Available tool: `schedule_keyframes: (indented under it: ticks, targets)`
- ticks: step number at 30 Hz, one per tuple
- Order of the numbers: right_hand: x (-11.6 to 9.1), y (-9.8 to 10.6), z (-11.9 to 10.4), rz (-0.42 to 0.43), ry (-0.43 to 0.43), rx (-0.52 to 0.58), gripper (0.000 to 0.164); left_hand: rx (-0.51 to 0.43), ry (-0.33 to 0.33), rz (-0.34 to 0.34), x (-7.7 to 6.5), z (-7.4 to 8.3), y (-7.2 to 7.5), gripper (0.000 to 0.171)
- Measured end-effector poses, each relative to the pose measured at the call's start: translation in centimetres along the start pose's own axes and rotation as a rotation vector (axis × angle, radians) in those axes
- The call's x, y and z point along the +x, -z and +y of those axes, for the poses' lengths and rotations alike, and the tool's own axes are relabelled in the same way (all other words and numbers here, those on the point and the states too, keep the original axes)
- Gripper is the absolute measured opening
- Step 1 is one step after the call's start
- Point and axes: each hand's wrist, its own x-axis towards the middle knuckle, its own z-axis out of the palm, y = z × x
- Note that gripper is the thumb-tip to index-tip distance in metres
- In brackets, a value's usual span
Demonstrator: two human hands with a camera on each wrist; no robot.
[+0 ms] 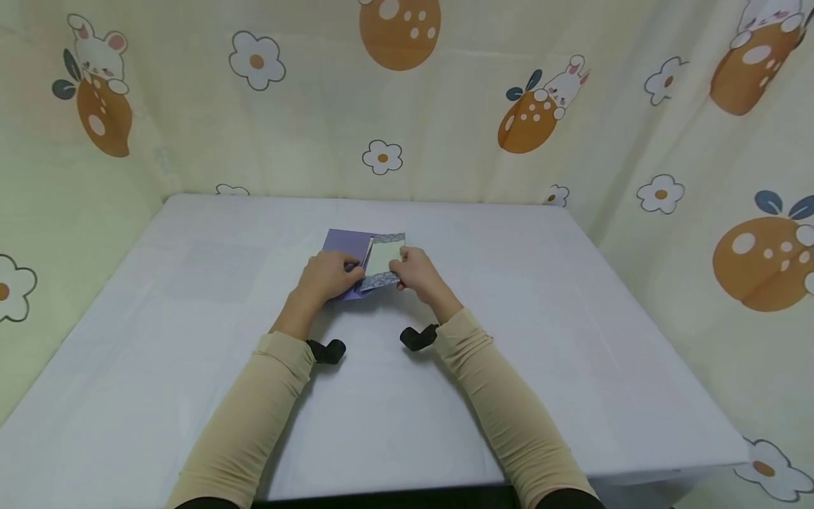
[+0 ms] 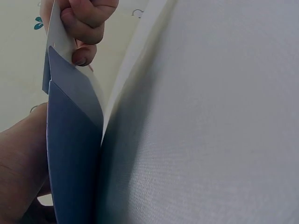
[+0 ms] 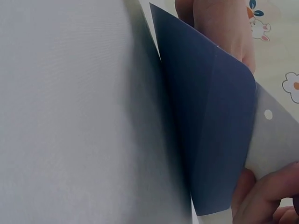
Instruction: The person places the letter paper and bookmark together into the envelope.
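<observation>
White table (image 1: 509, 396) beneath purple card (image 1: 346, 241), pale flower-and-rabbit-print curtains (image 1: 305, 141) behind.

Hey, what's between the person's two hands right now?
In the head view, a pale card with speckled edges lies between the left hand and right hand; a purple card shows toward the left hand's side.

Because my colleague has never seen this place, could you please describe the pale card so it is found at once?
At the white table, find the left hand gripping the purple sheet. Just right of it, the right hand pinches the pale card by its right edge. Unlike the plain purple sheet, this card has grey speckled bands along its top and bottom.
</observation>
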Motion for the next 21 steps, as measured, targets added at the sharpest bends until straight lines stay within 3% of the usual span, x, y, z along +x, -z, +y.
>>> schedule_keyframes:
  ticks: [8,11,15,16,19,21]
  targets:
    - [-0.29,0.60,-0.41,-0.056,-0.013,0.020,0.032,-0.001,0.009,-0.009,0.02,0.05,0.05,0.040]
    - [-0.36,0.59,-0.49,-0.063,-0.010,0.028,0.008,-0.007,0.017,-0.012,0.07,0.08,0.04,0.041]
    - [-0.12,0.28,-0.19,-0.045,0.001,0.003,0.006,-0.018,0.015,-0.019,0.13,0.12,-0.01,0.042]
    - [0.02,0.19,-0.05,-0.040,0.002,-0.006,0.015,-0.018,0.013,-0.021,0.15,0.12,-0.03,0.042]
    - [0.25,-0.03,0.34,-0.013,0.008,-0.048,0.007,-0.009,0.004,-0.022,0.21,0.04,-0.09,0.042]
    - [0.34,-0.20,0.41,0.016,0.028,-0.119,0.027,0.004,-0.002,-0.021,0.27,-0.03,-0.14,0.042]
